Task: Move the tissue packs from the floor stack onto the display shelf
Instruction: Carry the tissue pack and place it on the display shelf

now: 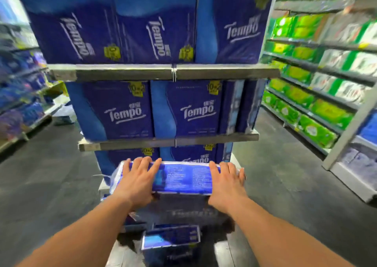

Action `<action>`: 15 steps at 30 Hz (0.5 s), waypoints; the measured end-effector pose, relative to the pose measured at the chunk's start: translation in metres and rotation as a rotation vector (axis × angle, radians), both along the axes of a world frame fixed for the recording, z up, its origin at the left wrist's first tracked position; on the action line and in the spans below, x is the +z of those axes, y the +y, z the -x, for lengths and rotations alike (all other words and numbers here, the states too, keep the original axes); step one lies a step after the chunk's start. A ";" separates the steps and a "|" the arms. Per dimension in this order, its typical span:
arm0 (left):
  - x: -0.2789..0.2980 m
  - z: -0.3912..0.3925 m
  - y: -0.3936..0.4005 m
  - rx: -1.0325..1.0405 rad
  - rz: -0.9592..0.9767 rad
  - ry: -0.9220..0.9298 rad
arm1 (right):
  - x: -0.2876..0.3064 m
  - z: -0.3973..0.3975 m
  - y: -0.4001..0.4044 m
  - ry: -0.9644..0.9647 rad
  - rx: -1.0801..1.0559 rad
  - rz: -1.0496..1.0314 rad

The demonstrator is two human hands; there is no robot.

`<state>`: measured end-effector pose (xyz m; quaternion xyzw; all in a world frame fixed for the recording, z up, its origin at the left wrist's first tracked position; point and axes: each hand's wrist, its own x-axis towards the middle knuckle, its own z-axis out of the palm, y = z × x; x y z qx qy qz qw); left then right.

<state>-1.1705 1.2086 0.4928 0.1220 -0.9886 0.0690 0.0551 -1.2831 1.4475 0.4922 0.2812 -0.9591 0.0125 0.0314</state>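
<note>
Both arms reach forward. The left hand point(136, 182) and right hand point(226, 183) clasp opposite ends of one tissue pack point(181, 178) — fingers spread over its top, thumbs beneath. It is held before the display shelf point(167, 142) — lowest tier, above the floor stack point(171, 240). Open floor flanks both sides.

Supermarket aisle, prob. paper-goods section: display shelf point(163, 73) w/ blue Tempo packs point(114, 111), blurry side shelving point(318, 66) of green packs point(324, 111).

My display shelf point(214, 74) carried upright blue tissue packs point(118, 109) on each tier; more lay on the near floor point(51, 185).
</note>
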 end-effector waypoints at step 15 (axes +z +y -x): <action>0.297 -0.010 0.115 -0.129 0.216 0.560 | 0.288 -0.015 0.120 0.531 -0.073 0.274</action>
